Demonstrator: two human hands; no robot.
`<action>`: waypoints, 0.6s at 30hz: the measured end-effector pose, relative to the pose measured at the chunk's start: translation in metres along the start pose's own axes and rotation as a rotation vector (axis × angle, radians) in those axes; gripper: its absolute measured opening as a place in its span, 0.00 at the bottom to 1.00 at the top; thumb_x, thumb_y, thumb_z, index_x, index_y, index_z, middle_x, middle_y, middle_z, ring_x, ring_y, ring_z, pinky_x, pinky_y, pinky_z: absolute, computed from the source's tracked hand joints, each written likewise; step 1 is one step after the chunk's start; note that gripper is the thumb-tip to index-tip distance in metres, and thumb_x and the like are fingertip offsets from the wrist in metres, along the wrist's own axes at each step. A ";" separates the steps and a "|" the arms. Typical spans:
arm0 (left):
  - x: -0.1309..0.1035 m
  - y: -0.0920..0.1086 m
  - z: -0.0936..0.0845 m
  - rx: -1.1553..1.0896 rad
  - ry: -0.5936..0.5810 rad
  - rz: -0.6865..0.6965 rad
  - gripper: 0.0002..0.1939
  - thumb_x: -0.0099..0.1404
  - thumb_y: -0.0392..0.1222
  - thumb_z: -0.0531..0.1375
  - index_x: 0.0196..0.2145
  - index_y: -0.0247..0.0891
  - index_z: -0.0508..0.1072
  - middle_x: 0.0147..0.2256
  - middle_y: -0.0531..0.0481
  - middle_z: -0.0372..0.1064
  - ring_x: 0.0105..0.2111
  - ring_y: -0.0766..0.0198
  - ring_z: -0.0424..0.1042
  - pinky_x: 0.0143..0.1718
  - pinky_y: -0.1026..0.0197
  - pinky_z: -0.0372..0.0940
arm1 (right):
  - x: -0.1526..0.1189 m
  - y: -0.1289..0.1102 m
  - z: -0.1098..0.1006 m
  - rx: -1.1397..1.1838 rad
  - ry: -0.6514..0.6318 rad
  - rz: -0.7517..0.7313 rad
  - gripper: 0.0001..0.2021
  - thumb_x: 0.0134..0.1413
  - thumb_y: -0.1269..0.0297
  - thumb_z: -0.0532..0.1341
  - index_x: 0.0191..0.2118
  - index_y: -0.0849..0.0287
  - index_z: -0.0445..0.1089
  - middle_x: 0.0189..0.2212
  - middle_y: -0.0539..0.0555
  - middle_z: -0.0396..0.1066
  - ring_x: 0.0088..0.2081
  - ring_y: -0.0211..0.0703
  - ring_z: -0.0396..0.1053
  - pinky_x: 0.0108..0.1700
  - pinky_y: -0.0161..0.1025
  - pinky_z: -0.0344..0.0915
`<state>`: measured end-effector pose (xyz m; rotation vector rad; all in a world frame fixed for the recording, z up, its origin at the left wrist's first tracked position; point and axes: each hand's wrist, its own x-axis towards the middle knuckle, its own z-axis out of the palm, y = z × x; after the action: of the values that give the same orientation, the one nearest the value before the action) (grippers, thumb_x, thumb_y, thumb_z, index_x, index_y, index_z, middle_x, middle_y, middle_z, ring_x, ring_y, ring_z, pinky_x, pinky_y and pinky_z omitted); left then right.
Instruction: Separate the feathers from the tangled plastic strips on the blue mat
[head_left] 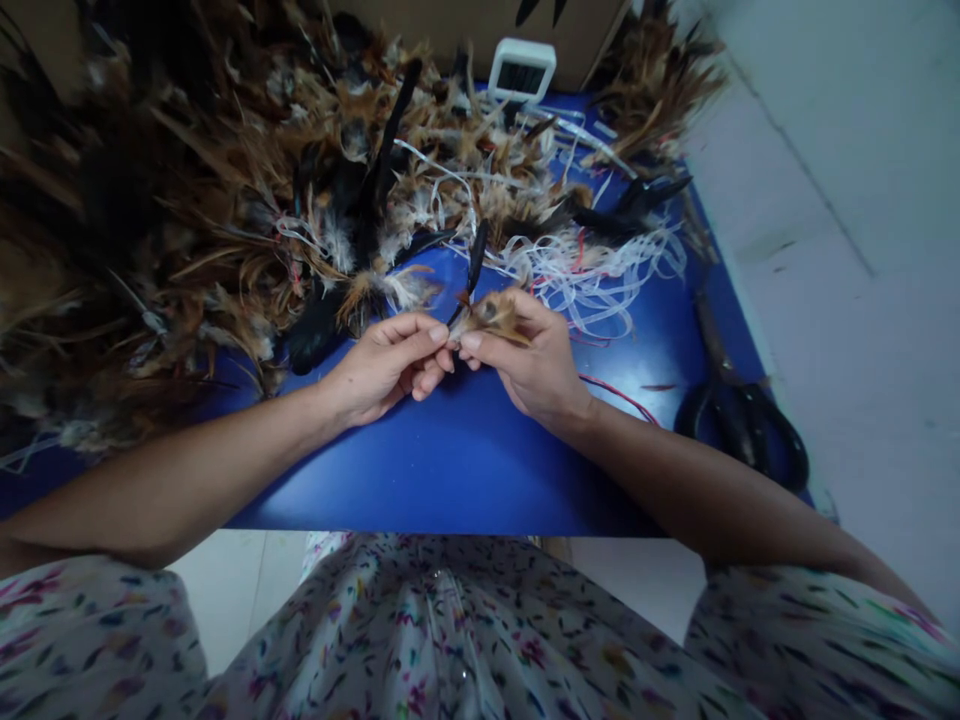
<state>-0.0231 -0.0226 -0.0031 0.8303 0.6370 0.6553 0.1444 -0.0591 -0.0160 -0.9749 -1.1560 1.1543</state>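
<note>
From where I stand, the small brown feather bunch (496, 314) is above the near middle of the blue table (450, 460). The right hand (538, 350) clamps its base between thumb and fingers; the left hand (394, 362) pinches the quill ends just beside. This looks like the step of fitting feathers together, and the next move calls for a firm right grip while the left fingertips work the quills. Loose translucent strips (600, 285) lie beyond, to the right.

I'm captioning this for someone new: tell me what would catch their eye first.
The big heap of brown and black feathers sprawls over the left and back of the blue table. At the centre, the left hand and right hand meet at a small feather bunch. Black-handled scissors lie near the table's right edge.
</note>
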 end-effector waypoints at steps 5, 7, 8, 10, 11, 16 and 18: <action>0.000 0.000 0.000 0.025 0.014 -0.001 0.16 0.56 0.46 0.72 0.28 0.33 0.71 0.23 0.54 0.72 0.15 0.75 0.64 0.14 0.72 0.56 | 0.001 0.005 -0.001 0.020 0.005 -0.026 0.13 0.46 0.60 0.72 0.33 0.56 0.68 0.26 0.45 0.70 0.24 0.32 0.66 0.27 0.34 0.64; 0.000 -0.001 -0.001 0.047 0.002 -0.002 0.17 0.55 0.48 0.72 0.28 0.32 0.72 0.23 0.54 0.72 0.15 0.75 0.64 0.14 0.72 0.57 | 0.001 0.006 -0.001 0.020 0.017 -0.014 0.13 0.47 0.60 0.71 0.33 0.56 0.68 0.25 0.45 0.70 0.24 0.32 0.66 0.26 0.34 0.64; 0.000 -0.001 -0.001 0.052 -0.007 -0.002 0.18 0.54 0.49 0.72 0.28 0.32 0.72 0.23 0.54 0.72 0.15 0.75 0.64 0.14 0.72 0.57 | 0.001 0.007 -0.001 0.022 0.025 -0.011 0.13 0.46 0.60 0.71 0.33 0.56 0.67 0.25 0.44 0.70 0.24 0.32 0.66 0.26 0.34 0.64; 0.000 -0.002 -0.003 0.057 -0.031 -0.002 0.19 0.54 0.50 0.73 0.28 0.32 0.72 0.24 0.53 0.72 0.15 0.75 0.65 0.14 0.71 0.58 | 0.001 0.007 -0.001 0.027 0.039 -0.011 0.13 0.45 0.61 0.71 0.32 0.56 0.66 0.25 0.44 0.70 0.24 0.32 0.66 0.26 0.33 0.63; 0.000 -0.003 -0.003 0.061 -0.044 -0.003 0.19 0.54 0.50 0.73 0.28 0.32 0.72 0.24 0.53 0.72 0.15 0.75 0.65 0.14 0.71 0.58 | 0.001 0.007 -0.001 0.027 0.045 -0.012 0.13 0.45 0.62 0.71 0.31 0.56 0.66 0.24 0.44 0.70 0.24 0.32 0.66 0.26 0.33 0.63; -0.002 -0.004 -0.003 0.090 -0.075 -0.011 0.18 0.55 0.49 0.72 0.29 0.32 0.73 0.23 0.53 0.73 0.16 0.73 0.67 0.15 0.71 0.60 | 0.002 0.004 0.002 0.017 0.056 -0.023 0.16 0.41 0.64 0.73 0.28 0.56 0.63 0.23 0.44 0.70 0.24 0.32 0.67 0.26 0.33 0.64; -0.002 -0.004 -0.002 0.083 -0.066 -0.005 0.17 0.55 0.49 0.72 0.28 0.33 0.73 0.23 0.53 0.72 0.16 0.73 0.67 0.15 0.71 0.60 | 0.003 0.003 0.002 0.023 0.046 -0.022 0.16 0.42 0.65 0.73 0.29 0.56 0.64 0.24 0.44 0.70 0.24 0.32 0.67 0.26 0.33 0.65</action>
<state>-0.0252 -0.0251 -0.0068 0.9235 0.6089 0.5976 0.1415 -0.0555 -0.0183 -0.9644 -1.1113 1.1200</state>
